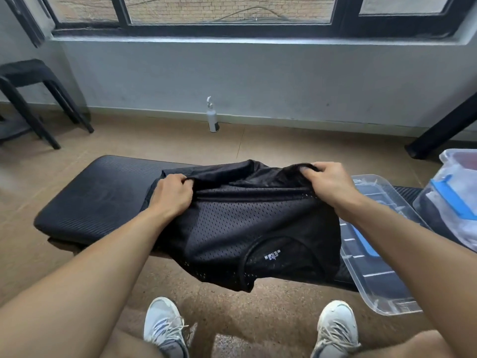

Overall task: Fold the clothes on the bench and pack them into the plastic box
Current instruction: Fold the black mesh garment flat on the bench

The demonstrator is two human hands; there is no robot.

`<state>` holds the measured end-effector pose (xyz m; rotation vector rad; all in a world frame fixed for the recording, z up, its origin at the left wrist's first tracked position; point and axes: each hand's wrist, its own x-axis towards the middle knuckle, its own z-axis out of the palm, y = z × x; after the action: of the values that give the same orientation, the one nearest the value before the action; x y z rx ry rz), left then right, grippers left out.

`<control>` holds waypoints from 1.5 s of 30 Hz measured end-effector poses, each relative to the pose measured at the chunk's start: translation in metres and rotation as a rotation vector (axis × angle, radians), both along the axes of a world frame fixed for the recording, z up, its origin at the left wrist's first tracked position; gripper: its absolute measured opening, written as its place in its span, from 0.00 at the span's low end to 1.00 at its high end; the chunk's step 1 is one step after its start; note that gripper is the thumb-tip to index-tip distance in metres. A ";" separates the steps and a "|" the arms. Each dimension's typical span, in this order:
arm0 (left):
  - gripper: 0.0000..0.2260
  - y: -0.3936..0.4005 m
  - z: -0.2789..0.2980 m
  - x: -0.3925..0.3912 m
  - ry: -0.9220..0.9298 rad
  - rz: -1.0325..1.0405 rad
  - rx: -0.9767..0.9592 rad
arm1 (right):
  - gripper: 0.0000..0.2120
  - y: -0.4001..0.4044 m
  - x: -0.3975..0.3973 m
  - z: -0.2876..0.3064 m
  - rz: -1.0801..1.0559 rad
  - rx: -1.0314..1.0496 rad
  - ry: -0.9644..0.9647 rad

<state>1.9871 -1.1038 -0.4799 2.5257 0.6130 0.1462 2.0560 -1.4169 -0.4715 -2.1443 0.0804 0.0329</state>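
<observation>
Folding step's underway: the black mesh shirt lies across the table, left hand and right hand each pinching its far edge, fingers curled tight. Next probably pull that edge toward the collar, then into the plastic box.

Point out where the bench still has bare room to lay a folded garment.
Bare padding lies at the bench's left end, beyond the left hand. The middle is covered by the black mesh garment; the right end is crowded by the clear lid and plastic box.

head cam | looks forward-down | close over bench | window wall beyond
</observation>
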 end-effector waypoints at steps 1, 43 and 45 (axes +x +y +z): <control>0.16 -0.003 0.006 0.000 -0.041 0.041 -0.051 | 0.15 -0.003 0.002 0.000 -0.032 -0.002 -0.016; 0.03 -0.107 0.082 -0.044 -0.175 -0.111 -1.212 | 0.09 0.049 -0.069 0.064 0.281 0.060 -0.114; 0.03 -0.108 0.082 -0.046 -0.158 -0.135 -1.214 | 0.11 0.047 -0.068 0.063 0.245 -0.155 -0.225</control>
<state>1.9410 -1.2121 -0.3976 1.3503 0.2974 -0.0708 1.9880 -1.3703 -0.4082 -2.2868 -0.3202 -0.0747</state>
